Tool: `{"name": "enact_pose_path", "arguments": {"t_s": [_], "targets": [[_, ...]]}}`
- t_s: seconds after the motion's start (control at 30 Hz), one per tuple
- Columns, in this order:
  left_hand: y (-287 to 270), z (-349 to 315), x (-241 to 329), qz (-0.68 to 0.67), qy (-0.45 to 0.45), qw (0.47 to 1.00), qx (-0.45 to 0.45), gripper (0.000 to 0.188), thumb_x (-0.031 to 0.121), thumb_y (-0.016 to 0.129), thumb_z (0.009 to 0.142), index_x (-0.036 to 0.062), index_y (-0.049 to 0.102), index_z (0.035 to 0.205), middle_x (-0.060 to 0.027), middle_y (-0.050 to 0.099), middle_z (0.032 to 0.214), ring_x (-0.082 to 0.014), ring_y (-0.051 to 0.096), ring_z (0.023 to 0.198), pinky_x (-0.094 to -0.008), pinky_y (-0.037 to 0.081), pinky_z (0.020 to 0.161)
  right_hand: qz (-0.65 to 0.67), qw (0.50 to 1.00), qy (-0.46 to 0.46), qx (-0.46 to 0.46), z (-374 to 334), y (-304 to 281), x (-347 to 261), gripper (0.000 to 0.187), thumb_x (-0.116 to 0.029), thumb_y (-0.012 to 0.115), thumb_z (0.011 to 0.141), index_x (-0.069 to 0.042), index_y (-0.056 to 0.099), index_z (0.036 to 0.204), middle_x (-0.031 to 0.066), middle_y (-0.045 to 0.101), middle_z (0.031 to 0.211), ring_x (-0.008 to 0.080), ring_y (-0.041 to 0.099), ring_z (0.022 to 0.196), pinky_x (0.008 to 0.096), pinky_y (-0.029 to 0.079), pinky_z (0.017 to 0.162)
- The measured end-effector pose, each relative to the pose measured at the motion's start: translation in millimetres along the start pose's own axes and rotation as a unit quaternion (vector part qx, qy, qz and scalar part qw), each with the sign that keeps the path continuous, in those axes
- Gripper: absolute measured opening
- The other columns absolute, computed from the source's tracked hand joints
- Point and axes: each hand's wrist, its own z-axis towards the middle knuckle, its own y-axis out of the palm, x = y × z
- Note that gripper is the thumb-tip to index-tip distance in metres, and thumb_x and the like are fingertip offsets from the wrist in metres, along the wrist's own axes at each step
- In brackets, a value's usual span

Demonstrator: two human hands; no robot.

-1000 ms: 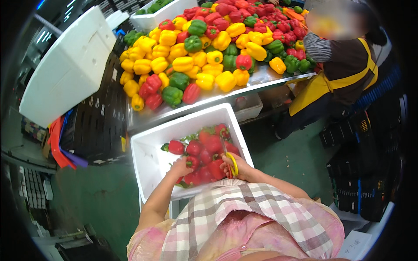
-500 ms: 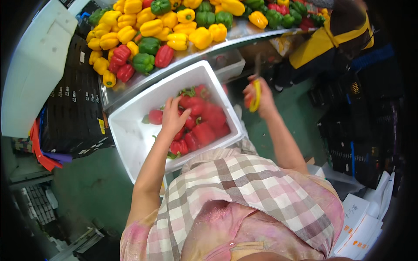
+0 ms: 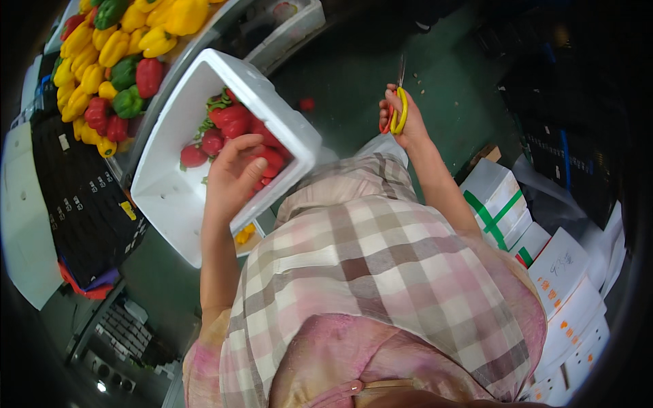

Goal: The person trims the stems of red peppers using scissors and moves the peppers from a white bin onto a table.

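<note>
My left hand (image 3: 235,170) is over a white foam box (image 3: 163,173), its thumb and fingers apart and nothing visible in its grasp. Red bell peppers (image 3: 231,120) with green stems lie in the box, on the side nearer my body, and the hand partly covers some of them. Off to the right of the box, my right hand (image 3: 406,121) grips scissors (image 3: 401,102) with yellow and red handles. Their blades point away from me, touching nothing.
Yellow, green and red peppers (image 3: 112,51) are heaped on a metal-edged table at far left. Black crates (image 3: 78,197) stand left, white cartons (image 3: 561,285) right. A small red thing (image 3: 307,104) lies beyond the box. Another foam box (image 3: 292,30) is farther off.
The view has swung right, so the table and box appear farther left. The co-worker in yellow has left the picture. My left hand has drawn back toward the box's near side, off the peppers.
</note>
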Motion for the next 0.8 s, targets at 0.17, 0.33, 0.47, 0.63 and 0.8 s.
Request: {"name": "enact_pose_path", "arguments": {"t_s": [0.17, 0.33, 0.47, 0.63, 0.8], "targets": [[150.9, 63.5, 33.2, 0.014, 0.025, 0.989, -0.146, 0.039, 0.009, 0.068, 0.091, 0.0016, 0.059, 0.128, -0.0104, 0.058, 0.127, -0.0206, 0.060, 0.116, -0.0329, 0.051, 0.093, -0.001, 0.995, 0.094, -0.021, 3.9, -79.8, 3.9, 0.039, -0.024, 0.071, 0.093, -0.015, 0.052, 0.126, 0.0033, 0.060, 0.080, 0.0123, 0.058, 0.063, 0.0261, 0.047, 0.053], [282.2, 154.8, -86.8, 0.181, -0.086, 0.957, -0.209, 0.045, 0.028, 0.073, 0.087, 0.0052, 0.061, 0.124, -0.0150, 0.058, 0.123, -0.0268, 0.063, 0.110, -0.0364, 0.053, 0.087, -0.016, 0.985, 0.170, 0.006, 5.9, -170.3, 1.6, 0.041, -0.024, 0.070, 0.094, -0.015, 0.051, 0.129, 0.0043, 0.060, 0.084, 0.0127, 0.057, 0.064, 0.0277, 0.049, 0.056], [314.5, 209.4, -215.2, 0.307, -0.137, 0.929, -0.155, 0.047, 0.035, 0.076, 0.082, 0.0042, 0.065, 0.116, -0.0182, 0.064, 0.116, -0.0322, 0.065, 0.105, -0.0399, 0.053, 0.088, 0.043, 0.971, 0.229, 0.059, 17.9, -229.9, 20.8, 0.040, -0.025, 0.068, 0.095, -0.015, 0.051, 0.130, 0.0062, 0.060, 0.088, 0.0143, 0.057, 0.066, 0.0298, 0.050, 0.058], [284.0, 292.1, -360.3, 0.301, -0.256, 0.912, -0.107, 0.039, 0.036, 0.072, 0.079, 0.0037, 0.070, 0.099, -0.0207, 0.068, 0.108, -0.0369, 0.065, 0.104, -0.0449, 0.053, 0.089, 0.086, 0.961, 0.255, 0.062, 66.2, -250.8, 68.3, 0.040, -0.025, 0.066, 0.097, -0.017, 0.049, 0.132, 0.0070, 0.059, 0.089, 0.0156, 0.057, 0.067, 0.0317, 0.051, 0.060], [231.1, 355.9, -429.9, 0.289, -0.327, 0.899, -0.029, 0.044, 0.040, 0.068, 0.078, 0.0044, 0.070, 0.104, -0.0213, 0.067, 0.113, -0.0361, 0.063, 0.109, -0.0446, 0.051, 0.094, 0.078, 0.956, 0.279, 0.043, 125.7, -238.2, 116.0, 0.041, -0.025, 0.065, 0.097, -0.016, 0.049, 0.133, 0.0073, 0.060, 0.089, 0.0152, 0.058, 0.067, 0.0308, 0.051, 0.060]]}}
